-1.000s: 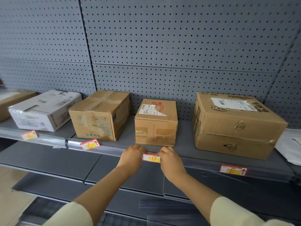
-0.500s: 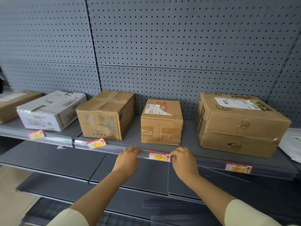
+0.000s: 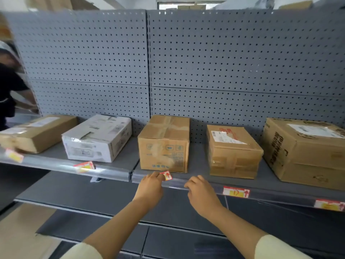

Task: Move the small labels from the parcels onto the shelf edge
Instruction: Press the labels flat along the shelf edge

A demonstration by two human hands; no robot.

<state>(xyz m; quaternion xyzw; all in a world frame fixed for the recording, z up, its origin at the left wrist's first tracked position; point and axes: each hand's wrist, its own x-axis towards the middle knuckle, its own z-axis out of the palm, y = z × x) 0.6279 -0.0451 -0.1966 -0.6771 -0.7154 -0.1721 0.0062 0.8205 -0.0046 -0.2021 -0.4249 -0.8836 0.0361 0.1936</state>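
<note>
both hands have shifted left along the shelf edge point(image 3: 112, 172), away from the seated label point(image 3: 236, 191) below the small parcel point(image 3: 233, 152); the left hand point(image 3: 150, 186) pinches the left end of a tilted red-and-yellow label point(image 3: 166, 175) at the edge, just in front of the taped brown parcel point(image 3: 164, 144); the right hand point(image 3: 202, 193) curls its fingers point(image 3: 192, 181) against the edge nearby; whether they grip it i cannot tell

5 parcels point(image 3: 164, 144), 5 labels point(image 3: 236, 191) and 2 hands point(image 3: 151, 186).
</note>
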